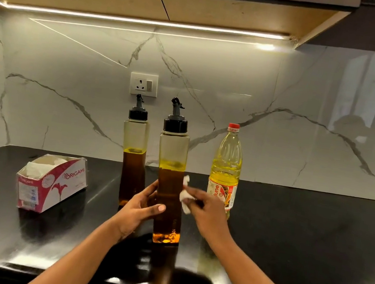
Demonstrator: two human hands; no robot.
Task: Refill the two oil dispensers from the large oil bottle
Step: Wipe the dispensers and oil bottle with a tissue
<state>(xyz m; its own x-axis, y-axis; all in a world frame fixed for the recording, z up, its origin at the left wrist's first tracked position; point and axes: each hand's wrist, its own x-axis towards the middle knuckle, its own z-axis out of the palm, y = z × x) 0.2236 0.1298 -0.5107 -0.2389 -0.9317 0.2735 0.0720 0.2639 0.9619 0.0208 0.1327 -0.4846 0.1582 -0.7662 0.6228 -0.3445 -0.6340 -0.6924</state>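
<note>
Two tall square oil dispensers with black spout caps stand on the black counter. The near dispenser is a bit over half full of amber oil; my left hand grips its lower body, thumb across the front. My right hand pinches a crumpled white tissue against that dispenser's right side. The far dispenser stands behind and to the left, about half full. The large oil bottle, with red cap on and yellow oil inside, stands upright just right of my right hand.
An opened pink and white tissue box lies on the counter at the left. A wall socket sits in the marble backsplash behind the dispensers. The counter's front edge runs along the bottom of the view.
</note>
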